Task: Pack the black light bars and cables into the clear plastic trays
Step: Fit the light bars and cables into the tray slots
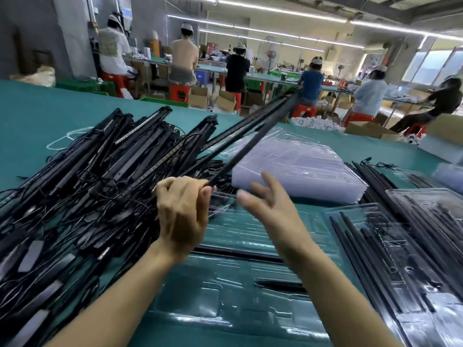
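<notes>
A black light bar (250, 136) rose slanting above the open tray (225, 304), its near end pinched in the closed left hand (181, 214); the right hand (268, 204), beside it, was spread open and held nothing. The step looked like carrying a bar from the pile (82, 186) left of the tray; next it probably needed lowering flat into a free slot.

We note a workshop hall with grey walls (75, 33) and long fluorescent tube lights (255, 28) running across the ceiling. Daylight enters through windows (436, 66) at the far right. Our green-topped table (50, 113) fills the foreground. Beyond it stands a row of long work tables (215, 68) with green surfaces, where seated workers (236, 68) in pale caps face away from us on red stools (179, 92). Open cardboard boxes (225, 100) sit on the floor between the rows. A pedestal fan (270, 56) stands mid-room.
</notes>
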`<state>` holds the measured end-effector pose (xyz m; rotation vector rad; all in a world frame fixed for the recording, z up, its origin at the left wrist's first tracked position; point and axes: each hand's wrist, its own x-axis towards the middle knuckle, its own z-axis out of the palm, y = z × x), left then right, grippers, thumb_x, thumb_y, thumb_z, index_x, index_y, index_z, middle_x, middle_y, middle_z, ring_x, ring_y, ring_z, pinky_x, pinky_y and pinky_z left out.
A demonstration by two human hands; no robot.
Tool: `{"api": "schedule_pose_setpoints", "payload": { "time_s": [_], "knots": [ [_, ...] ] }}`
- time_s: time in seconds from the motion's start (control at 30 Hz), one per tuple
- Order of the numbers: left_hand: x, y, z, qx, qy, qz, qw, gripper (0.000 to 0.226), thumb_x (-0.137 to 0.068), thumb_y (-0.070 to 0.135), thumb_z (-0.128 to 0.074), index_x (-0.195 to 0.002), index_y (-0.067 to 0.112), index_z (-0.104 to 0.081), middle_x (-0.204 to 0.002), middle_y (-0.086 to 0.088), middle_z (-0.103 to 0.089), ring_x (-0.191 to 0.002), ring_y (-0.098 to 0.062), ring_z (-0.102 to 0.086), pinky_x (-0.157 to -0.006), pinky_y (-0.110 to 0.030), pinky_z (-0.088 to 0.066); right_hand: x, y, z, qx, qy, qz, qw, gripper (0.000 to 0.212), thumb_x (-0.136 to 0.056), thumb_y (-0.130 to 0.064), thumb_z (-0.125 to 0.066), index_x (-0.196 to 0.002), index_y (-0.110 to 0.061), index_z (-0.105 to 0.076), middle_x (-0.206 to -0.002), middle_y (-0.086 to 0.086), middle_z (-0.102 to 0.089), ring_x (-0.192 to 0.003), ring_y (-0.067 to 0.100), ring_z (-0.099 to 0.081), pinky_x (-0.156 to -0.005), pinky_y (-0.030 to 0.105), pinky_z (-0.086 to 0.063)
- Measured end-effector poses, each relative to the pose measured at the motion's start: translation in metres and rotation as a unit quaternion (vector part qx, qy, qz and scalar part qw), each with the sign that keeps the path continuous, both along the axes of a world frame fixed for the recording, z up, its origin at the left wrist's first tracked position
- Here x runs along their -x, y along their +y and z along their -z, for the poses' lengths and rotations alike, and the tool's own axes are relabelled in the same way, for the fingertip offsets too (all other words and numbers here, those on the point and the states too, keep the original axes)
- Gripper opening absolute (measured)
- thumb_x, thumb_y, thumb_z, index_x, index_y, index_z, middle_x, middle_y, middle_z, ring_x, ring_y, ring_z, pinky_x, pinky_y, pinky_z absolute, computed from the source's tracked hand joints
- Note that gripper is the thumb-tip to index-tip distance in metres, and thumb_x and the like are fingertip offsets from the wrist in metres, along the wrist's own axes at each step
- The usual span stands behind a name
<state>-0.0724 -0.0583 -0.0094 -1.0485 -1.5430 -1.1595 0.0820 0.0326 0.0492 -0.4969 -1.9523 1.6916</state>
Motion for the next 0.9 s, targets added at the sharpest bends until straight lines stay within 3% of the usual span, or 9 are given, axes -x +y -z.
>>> {"api": "schedule_pose_setpoints", "payload": {
  "time_s": [0.07, 0.13, 0.27, 0.33, 0.43, 0.53, 0.63, 0.8, 0.9],
  "knots": [
    [-0.005, 0.0, -0.002, 0.012, 0.059, 0.031, 0.998, 0.032, -0.105, 0.029, -0.035, -0.089, 0.015, -0.058, -0.076, -0.002, -0.066, -0.071, -0.019, -0.057, -0.079, -0.036, -0.033, 0.03, 0.002, -0.019, 0.144, 0.076, -0.043, 0.986, 0.084, -0.064, -0.046, -0.081, -0.137, -0.022, -0.047, -0.124, -0.002, -0.064, -0.112, 0.009, -0.062, -0.104, 0.033, -0.044],
    [-0.01, 0.001, -0.003, 0.036, 0.081, 0.056, 0.994, 0.036, -0.105, 0.031, -0.035, -0.09, 0.013, -0.062, -0.077, -0.003, -0.067, -0.073, -0.019, -0.057, -0.081, -0.036, -0.034, 0.051, 0.008, -0.034, 0.258, 0.135, -0.044, 0.956, 0.041, -0.068, -0.038, -0.084, -0.105, -0.025, -0.068, -0.101, -0.001, -0.073, -0.102, 0.018, -0.067, -0.098, 0.045, -0.048],
    [-0.011, -0.002, -0.013, 0.107, 0.09, 0.082, 0.987, 0.049, -0.105, 0.03, -0.033, -0.081, 0.01, -0.071, -0.077, -0.001, -0.069, -0.069, -0.024, -0.063, -0.08, -0.04, -0.042, 0.062, 0.02, -0.034, 0.335, 0.152, -0.028, 0.929, 0.03, -0.089, -0.036, -0.066, -0.107, -0.013, -0.065, -0.098, 0.001, -0.073, -0.086, 0.023, -0.071, -0.079, 0.047, -0.059],
    [-0.01, -0.006, -0.026, 0.112, 0.042, 0.108, 0.987, 0.048, -0.104, 0.028, -0.033, -0.078, 0.011, -0.07, -0.074, -0.002, -0.068, -0.067, -0.025, -0.061, -0.073, -0.041, -0.047, 0.061, 0.024, -0.029, 0.358, 0.163, -0.017, 0.919, 0.039, -0.095, -0.037, -0.058, -0.117, -0.005, -0.063, -0.107, 0.005, -0.073, -0.089, 0.025, -0.073, -0.072, 0.046, -0.059],
    [-0.004, -0.012, -0.049, 0.078, -0.146, 0.069, 0.984, 0.026, -0.097, 0.036, -0.05, -0.097, 0.014, -0.065, -0.087, 0.002, -0.061, -0.082, -0.018, -0.054, -0.071, -0.037, -0.048, 0.054, 0.032, -0.024, 0.38, 0.177, -0.008, 0.908, 0.047, -0.1, -0.036, -0.048, -0.134, -0.003, -0.051, -0.123, 0.013, -0.066, -0.101, 0.028, -0.07, -0.081, 0.045, -0.058],
    [0.02, -0.018, -0.058, 0.271, -0.305, 0.051, 0.911, 0.063, -0.076, 0.064, -0.066, -0.129, 0.032, -0.052, -0.115, 0.009, -0.05, -0.108, -0.011, -0.046, -0.091, -0.032, -0.04, 0.046, 0.037, -0.021, 0.366, 0.175, -0.018, 0.914, 0.043, -0.101, -0.038, -0.043, -0.115, -0.002, -0.064, -0.119, 0.014, -0.068, -0.104, 0.027, -0.069, -0.092, 0.045, -0.053],
    [0.024, -0.019, -0.06, 0.368, -0.419, 0.234, 0.796, 0.065, -0.066, 0.08, -0.064, -0.116, 0.037, -0.061, -0.104, 0.012, -0.069, -0.093, -0.011, -0.065, -0.089, -0.039, -0.053, 0.042, 0.036, -0.024, 0.359, 0.176, -0.037, 0.916, 0.046, -0.101, -0.038, -0.044, -0.115, 0.001, -0.062, -0.112, 0.014, -0.071, -0.103, 0.027, -0.069, -0.085, 0.045, -0.055],
    [0.029, -0.017, -0.062, 0.301, -0.391, 0.256, 0.831, 0.047, -0.069, 0.068, -0.072, -0.094, 0.029, -0.065, -0.08, 0.002, -0.072, -0.068, -0.01, -0.067, -0.063, -0.039, -0.055, 0.037, 0.041, -0.038, 0.324, 0.195, 0.031, 0.925, 0.047, -0.101, -0.036, -0.046, -0.124, 0.004, -0.052, -0.116, 0.022, -0.067, -0.097, 0.032, -0.071, -0.068, 0.045, -0.059],
    [0.03, -0.016, -0.069, 0.307, -0.339, 0.121, 0.881, 0.035, -0.08, 0.061, -0.067, -0.092, 0.031, -0.054, -0.076, 0.007, -0.066, -0.066, -0.012, -0.065, -0.063, -0.043, -0.056, 0.032, 0.048, -0.04, 0.358, 0.258, 0.108, 0.891, 0.031, -0.102, -0.033, -0.046, -0.113, -0.004, -0.048, -0.084, 0.014, -0.065, -0.076, 0.029, -0.069, -0.063, 0.044, -0.059]
  ]
}}
